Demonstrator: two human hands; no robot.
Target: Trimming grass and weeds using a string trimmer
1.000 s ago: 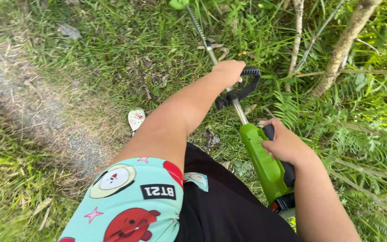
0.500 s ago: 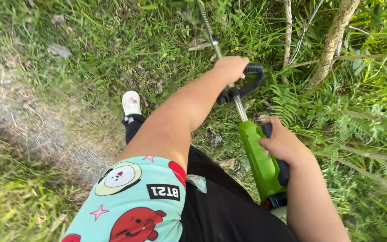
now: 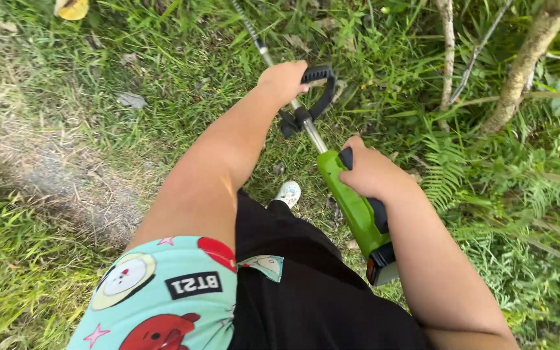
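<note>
I hold a green grass trimmer [image 3: 351,204] that slants from lower right up toward the top middle. My left hand [image 3: 283,79] grips its black loop handle [image 3: 322,91] on the metal shaft [image 3: 254,35]. My right hand [image 3: 371,172] is closed around the black rear grip on the green body. The trimmer's cutting head lies beyond the top edge, out of view. My black trousers and one white shoe [image 3: 288,192] show below the shaft.
Grass [image 3: 183,71] covers the ground ahead, with a pale worn patch [image 3: 46,168] at the left. Thin tree stems [image 3: 526,61] and ferns [image 3: 445,168] stand close at the right. A yellow leaf [image 3: 71,8] lies at the top left.
The trimmer and both hands have swung a little to the left and toward me. My white shoe has shifted from left of my arm to under the shaft, a step forward.
</note>
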